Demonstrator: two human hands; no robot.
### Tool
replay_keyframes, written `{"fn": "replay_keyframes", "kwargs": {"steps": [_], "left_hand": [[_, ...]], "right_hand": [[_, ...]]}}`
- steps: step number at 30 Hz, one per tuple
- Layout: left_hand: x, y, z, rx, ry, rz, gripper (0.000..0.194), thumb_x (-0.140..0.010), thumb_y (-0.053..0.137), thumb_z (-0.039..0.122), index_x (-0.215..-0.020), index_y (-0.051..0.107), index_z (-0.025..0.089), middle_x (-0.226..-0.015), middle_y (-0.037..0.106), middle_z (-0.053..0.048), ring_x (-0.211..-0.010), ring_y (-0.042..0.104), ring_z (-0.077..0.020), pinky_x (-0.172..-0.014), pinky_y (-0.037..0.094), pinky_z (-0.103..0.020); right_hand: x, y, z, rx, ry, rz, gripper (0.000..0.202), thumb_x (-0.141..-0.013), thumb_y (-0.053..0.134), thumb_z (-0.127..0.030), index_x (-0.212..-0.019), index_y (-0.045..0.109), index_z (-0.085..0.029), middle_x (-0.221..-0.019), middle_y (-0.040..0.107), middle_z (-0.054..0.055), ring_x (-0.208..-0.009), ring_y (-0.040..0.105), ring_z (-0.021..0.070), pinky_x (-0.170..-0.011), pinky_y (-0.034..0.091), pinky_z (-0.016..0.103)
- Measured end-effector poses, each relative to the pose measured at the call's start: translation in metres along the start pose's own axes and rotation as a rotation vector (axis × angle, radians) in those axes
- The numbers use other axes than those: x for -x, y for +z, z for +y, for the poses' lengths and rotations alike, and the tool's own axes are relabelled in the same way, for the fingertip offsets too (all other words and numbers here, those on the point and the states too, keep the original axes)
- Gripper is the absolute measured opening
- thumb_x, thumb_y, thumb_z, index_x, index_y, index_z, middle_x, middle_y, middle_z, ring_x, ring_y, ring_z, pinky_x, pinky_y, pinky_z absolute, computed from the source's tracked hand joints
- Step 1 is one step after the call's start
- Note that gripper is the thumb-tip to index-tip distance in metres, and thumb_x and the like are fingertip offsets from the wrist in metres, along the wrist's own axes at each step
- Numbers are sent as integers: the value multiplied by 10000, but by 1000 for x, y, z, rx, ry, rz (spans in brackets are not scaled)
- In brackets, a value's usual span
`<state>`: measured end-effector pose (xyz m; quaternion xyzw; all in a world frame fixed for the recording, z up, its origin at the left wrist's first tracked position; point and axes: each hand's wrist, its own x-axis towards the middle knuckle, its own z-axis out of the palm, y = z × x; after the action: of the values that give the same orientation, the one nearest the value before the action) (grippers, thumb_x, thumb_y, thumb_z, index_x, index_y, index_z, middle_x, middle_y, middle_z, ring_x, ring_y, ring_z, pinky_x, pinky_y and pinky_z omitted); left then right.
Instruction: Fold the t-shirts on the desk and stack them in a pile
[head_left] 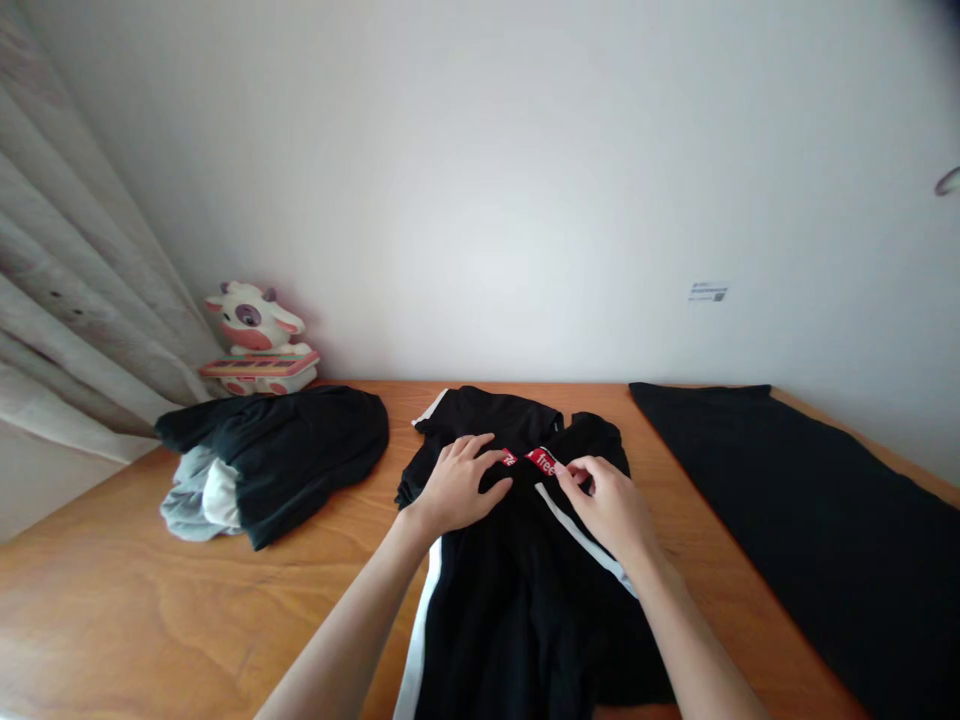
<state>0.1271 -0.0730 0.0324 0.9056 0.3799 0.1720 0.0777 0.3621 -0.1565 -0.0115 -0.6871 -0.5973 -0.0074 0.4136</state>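
Note:
A black garment (517, 590) with white side stripes and red lettered patches lies on the wooden table in front of me. My left hand (461, 483) rests on its upper left part, fingers spread and holding nothing. Beside the red patch (543, 461), my right hand (604, 500) pinches the garment's edge between thumb and forefinger. More black cloth (487, 415) with a white trim at its far left corner lies beyond my hands; where the pieces separate is unclear.
A heap of black and grey clothes (300, 450) sits at the left, before a cow-shaped toy keyboard (259, 345). Black cloth (810, 500) is spread along the right of the table (300, 610). A curtain (75, 270) hangs at the left by the wall.

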Motion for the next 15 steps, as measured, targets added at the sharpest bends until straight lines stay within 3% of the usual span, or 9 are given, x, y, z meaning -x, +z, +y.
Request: {"fn": "replay_keyframes", "kwargs": {"steps": [3, 6, 8, 12, 13, 15], "left_hand": [[9, 14, -10, -86, -136, -116, 568, -969, 510, 608, -1402, 638, 262, -1539, 529, -132, -1395, 484, -380, -1130, 391, -535], [15, 16, -1, -232, -378, -124, 647, -994, 396, 647, -1402, 644, 211, -1420, 607, -214, -1281, 552, -472, -975, 474, -594], [17, 9, 9, -302, -447, -128, 706, -987, 362, 681, -1320, 705, 162, -1262, 673, -250, -1129, 633, -482, -895, 497, -584], [16, -2, 2, -180, -326, -147, 810, -1007, 218, 702, -927, 832, 180, -992, 727, -187, -971, 701, -375, -921, 494, -530], [16, -2, -7, -114, -288, -124, 794, -1023, 200, 675, -903, 831, 209, -1005, 729, -161, -1001, 696, -347, -946, 492, -508], [19, 5, -28, 13, -264, -52, 667, -1052, 234, 602, -1046, 812, 271, -1176, 713, -113, -1144, 655, -307, -1006, 477, -477]], "right_hand": [[2, 1, -1, 41, 49, -95, 356, -949, 547, -561, -842, 679, -247, -817, 687, 39, -780, 648, 225, -666, 441, 323], [4, 2, -1, 78, 20, -118, 351, -928, 574, -576, -906, 704, -251, -885, 711, 56, -860, 671, 246, -731, 476, 338], [6, 4, -1, 123, -17, -157, 370, -909, 603, -585, -1004, 717, -246, -993, 726, 79, -959, 681, 273, -824, 493, 374], [12, 9, 1, 257, -40, -264, 556, -817, 722, -597, -1238, 685, -236, -1218, 688, 124, -1124, 648, 339, -945, 476, 461], [12, 10, 2, 274, -43, -276, 556, -814, 734, -582, -1249, 684, -239, -1238, 679, 125, -1136, 643, 338, -954, 473, 466], [12, 13, 7, 281, -49, -276, 453, -857, 707, -541, -1211, 708, -258, -1233, 679, 112, -1124, 650, 319, -946, 476, 451]]}}
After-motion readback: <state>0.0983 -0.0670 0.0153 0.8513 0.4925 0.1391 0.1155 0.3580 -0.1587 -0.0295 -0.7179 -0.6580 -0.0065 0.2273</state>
